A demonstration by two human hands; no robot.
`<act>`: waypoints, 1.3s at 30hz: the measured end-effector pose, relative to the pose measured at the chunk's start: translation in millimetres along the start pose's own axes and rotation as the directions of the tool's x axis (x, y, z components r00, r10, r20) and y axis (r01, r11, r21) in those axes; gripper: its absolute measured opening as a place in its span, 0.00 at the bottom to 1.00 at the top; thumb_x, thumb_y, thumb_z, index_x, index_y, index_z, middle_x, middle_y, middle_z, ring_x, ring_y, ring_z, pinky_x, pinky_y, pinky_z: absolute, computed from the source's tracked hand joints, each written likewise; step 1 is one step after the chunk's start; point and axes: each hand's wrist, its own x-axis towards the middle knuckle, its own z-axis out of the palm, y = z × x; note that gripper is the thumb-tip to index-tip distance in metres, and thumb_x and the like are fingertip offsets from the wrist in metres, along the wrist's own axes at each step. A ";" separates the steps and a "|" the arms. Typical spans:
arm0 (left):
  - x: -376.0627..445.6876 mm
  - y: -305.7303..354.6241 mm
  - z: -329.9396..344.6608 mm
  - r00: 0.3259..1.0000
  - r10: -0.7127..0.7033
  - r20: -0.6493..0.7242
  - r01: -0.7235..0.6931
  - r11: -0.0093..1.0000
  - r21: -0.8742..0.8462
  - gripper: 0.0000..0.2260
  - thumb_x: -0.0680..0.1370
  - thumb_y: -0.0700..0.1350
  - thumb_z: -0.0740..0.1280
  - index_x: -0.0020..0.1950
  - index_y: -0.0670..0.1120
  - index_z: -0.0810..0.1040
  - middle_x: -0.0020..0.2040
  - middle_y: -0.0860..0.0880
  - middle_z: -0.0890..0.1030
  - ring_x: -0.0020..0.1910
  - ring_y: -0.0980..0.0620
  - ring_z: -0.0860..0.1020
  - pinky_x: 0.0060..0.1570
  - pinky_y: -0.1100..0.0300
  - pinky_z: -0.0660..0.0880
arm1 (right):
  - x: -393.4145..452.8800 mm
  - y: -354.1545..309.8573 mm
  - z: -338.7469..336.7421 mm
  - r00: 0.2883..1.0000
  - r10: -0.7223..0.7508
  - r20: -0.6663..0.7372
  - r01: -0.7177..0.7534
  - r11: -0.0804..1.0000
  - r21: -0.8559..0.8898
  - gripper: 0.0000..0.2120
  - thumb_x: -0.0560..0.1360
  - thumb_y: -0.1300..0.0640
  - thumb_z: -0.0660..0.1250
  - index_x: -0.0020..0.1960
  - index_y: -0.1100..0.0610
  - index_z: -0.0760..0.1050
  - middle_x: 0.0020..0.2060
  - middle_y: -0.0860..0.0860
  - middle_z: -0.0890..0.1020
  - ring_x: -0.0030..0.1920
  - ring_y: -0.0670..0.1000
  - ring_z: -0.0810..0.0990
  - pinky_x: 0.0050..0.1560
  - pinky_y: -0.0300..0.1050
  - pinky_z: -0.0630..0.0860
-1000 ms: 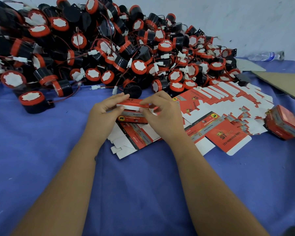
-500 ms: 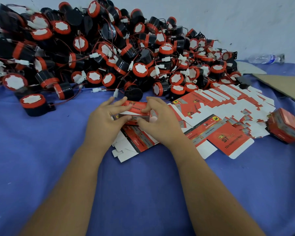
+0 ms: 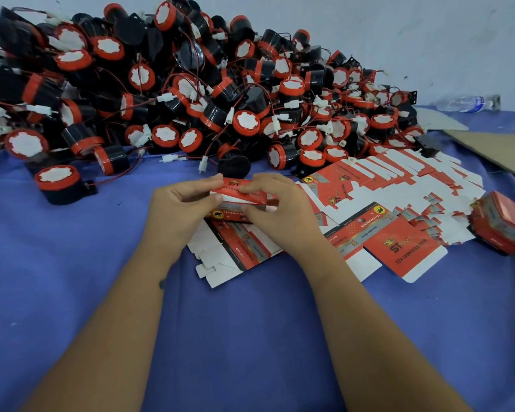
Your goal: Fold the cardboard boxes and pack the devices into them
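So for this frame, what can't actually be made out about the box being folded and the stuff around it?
Head view only:
- Box: its ends and flaps are covered by left hand and right hand; whether anything is inside is unknown.
- Small print on flat cartons: too small.
- Device pile: cut off at left edge.
- Finished box: cut off at right edge.

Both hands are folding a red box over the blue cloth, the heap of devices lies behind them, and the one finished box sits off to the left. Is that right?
Not quite: the finished box sits to the right, beyond the flat box blanks, as the head view shows. The rest holds: left hand and right hand hold the red box over the blue cloth, with the device heap behind.
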 end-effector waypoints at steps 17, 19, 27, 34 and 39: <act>-11.5 6.0 10.9 0.991 0.130 0.009 -0.124 0.918 0.376 0.08 0.75 0.38 0.74 0.51 0.49 0.85 0.54 0.54 0.83 0.52 0.64 0.79 0.52 0.77 0.70 | 0.1 -5.5 4.7 0.982 0.151 0.112 -0.162 0.982 0.101 0.10 0.74 0.60 0.73 0.54 0.52 0.84 0.69 0.53 0.72 0.70 0.50 0.68 0.69 0.43 0.66; -13.6 7.4 14.4 0.987 0.158 0.007 -0.142 0.869 0.474 0.08 0.76 0.39 0.73 0.54 0.48 0.85 0.56 0.57 0.81 0.56 0.58 0.79 0.54 0.78 0.68 | -0.6 -7.1 2.1 0.984 0.126 0.127 -0.138 0.986 0.093 0.11 0.74 0.59 0.73 0.55 0.53 0.83 0.65 0.52 0.73 0.66 0.48 0.72 0.64 0.36 0.67; -18.0 41.1 79.5 0.942 0.331 0.051 -0.311 0.808 0.500 0.17 0.78 0.34 0.63 0.65 0.46 0.78 0.66 0.50 0.77 0.66 0.50 0.71 0.68 0.54 0.67 | -6.5 4.8 -59.0 0.893 0.292 -0.343 -0.275 0.956 0.100 0.23 0.70 0.46 0.74 0.63 0.43 0.73 0.54 0.46 0.69 0.53 0.44 0.72 0.49 0.33 0.70; -55.8 52.3 180.8 0.742 0.276 0.611 -0.600 0.679 0.423 0.20 0.78 0.49 0.62 0.70 0.52 0.74 0.65 0.51 0.77 0.68 0.49 0.69 0.69 0.46 0.64 | -45.6 44.9 -148.0 0.507 0.587 -0.631 -0.535 0.788 0.304 0.23 0.65 0.38 0.68 0.56 0.45 0.69 0.59 0.48 0.71 0.52 0.48 0.77 0.53 0.50 0.72; -54.7 32.6 197.1 0.640 -0.018 0.768 -0.648 0.524 0.552 0.42 0.73 0.69 0.64 0.79 0.64 0.43 0.81 0.55 0.52 0.80 0.52 0.46 0.76 0.37 0.44 | -59.7 71.8 -184.1 0.412 0.562 -0.717 -0.641 0.738 0.211 0.27 0.68 0.34 0.70 0.55 0.50 0.69 0.58 0.50 0.71 0.60 0.55 0.73 0.61 0.53 0.72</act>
